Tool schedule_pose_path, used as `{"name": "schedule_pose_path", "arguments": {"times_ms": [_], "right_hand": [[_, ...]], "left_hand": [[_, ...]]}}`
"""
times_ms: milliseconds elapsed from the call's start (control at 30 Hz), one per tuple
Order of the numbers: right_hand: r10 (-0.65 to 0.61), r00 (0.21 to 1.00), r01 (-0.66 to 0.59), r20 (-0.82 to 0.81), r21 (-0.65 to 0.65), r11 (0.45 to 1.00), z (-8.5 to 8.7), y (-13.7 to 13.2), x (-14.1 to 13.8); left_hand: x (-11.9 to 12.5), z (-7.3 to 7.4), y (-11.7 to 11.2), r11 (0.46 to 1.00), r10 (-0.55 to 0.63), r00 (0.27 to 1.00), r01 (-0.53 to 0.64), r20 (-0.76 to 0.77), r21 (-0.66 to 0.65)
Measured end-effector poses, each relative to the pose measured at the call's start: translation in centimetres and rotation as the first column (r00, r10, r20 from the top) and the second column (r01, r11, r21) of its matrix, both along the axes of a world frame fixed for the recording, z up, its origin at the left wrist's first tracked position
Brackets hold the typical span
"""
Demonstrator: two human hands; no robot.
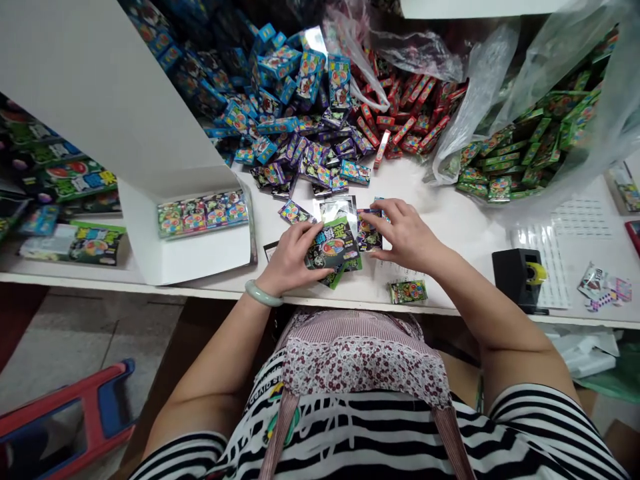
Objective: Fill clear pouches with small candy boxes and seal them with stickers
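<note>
My left hand (290,260), a green bangle at its wrist, holds a black-and-green printed card (333,248) between thumb and fingers. Beneath it are more green-edged cards and a silvery sheet (338,208), partly covered. Just to the right, my right hand (407,233) has its thumb and fingertips curved around a small purple printed box (369,235) on the table. A blue edge shows behind those fingers, mostly hidden. Another small purple box (296,212) lies beyond my left hand. Near the table's front edge rests a small green box (407,291).
Heaps of blue boxes (280,63), purple boxes (317,157), red boxes (415,100) and bagged green boxes (520,153) line the back. An opened white carton (200,257) holding a row of boxes stands left. A black tape dispenser (515,277) sits right.
</note>
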State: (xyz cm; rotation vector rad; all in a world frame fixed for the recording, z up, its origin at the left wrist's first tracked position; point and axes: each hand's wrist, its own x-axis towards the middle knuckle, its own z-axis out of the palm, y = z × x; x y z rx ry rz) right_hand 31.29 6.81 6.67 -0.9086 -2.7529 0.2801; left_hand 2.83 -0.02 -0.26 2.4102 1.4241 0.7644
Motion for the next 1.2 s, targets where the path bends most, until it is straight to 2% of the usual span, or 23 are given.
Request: {"name": "schedule_pose_path", "arguments": {"times_ms": [100,233,400,500,600,700,800,867,900,967,1033,1100,1200], "right_hand": [[0.077,0.997,-0.076,0.023,-0.056,0.996,-0.5,-0.3,0.0],[0.141,0.988,-0.149,-0.067,-0.148,0.978,-1.2,-0.3,0.1],[0.108,0.986,-0.134,-0.126,-0.214,0.968,-2.0,-0.6,-0.1],[0.091,0.964,-0.164,-0.251,-0.285,0.945,-2.8,-0.8,-0.5],[-0.026,0.941,-0.09,-0.339,-0.321,0.943,-3.6,-1.3,-0.9],[-0.154,0.94,0.048,-0.304,-0.329,0.943,-3.8,-2.4,-1.6],[-0.082,0.962,-0.03,-0.262,-0.399,0.916,-4.0,-3.2,-1.9],[-0.067,0.949,-0.085,-0.309,-0.454,0.887,-4.6,-2.3,-1.4],[-0.121,0.933,-0.055,-0.338,-0.466,0.883,-5.0,-1.3,-0.9],[-0.32,0.884,0.14,-0.342,-0.46,0.877,-5.9,1.4,0.7],[-0.477,0.854,0.371,-0.207,-0.399,0.839,-6.7,4.2,2.2],[-0.448,0.893,0.413,-0.036,-0.333,0.848,-7.3,6.2,2.8],[-0.287,0.95,0.312,0.125,-0.288,0.905,-7.9,7.1,2.1]], "left_hand": [[0.0,0.1,-0.3,0.999,-0.037,0.999,0.037,-0.025,0.021],[0.1,0.0,-0.7,0.998,-0.05,0.999,0.05,-0.005,-0.028],[0.5,-0.2,-0.9,0.999,-0.043,0.999,0.043,0.007,-0.027],[0.6,0.0,-0.8,0.999,-0.042,0.999,0.043,0.017,-0.025],[0.6,0.1,-0.8,0.998,0.005,1.0,-0.003,0.029,-0.055],[0.6,-0.1,-0.7,0.997,0.054,0.997,-0.05,0.05,-0.063],[0.5,-0.4,-0.7,0.997,0.021,0.998,-0.017,0.054,-0.079],[0.1,-0.5,-0.8,0.997,0.009,0.999,-0.005,0.047,-0.078],[-0.2,-0.5,-0.8,0.998,0.017,0.999,-0.014,0.045,-0.067],[-0.8,-0.5,-0.8,0.998,0.048,0.998,-0.046,0.048,-0.034],[-1.4,-0.3,-0.8,0.997,0.077,0.995,-0.076,0.057,-0.011],[-1.6,-0.2,-0.7,0.996,0.084,0.994,-0.084,0.062,-0.004],[-1.2,-0.2,-0.6,0.998,0.07,0.995,-0.071,0.066,0.002]]}}
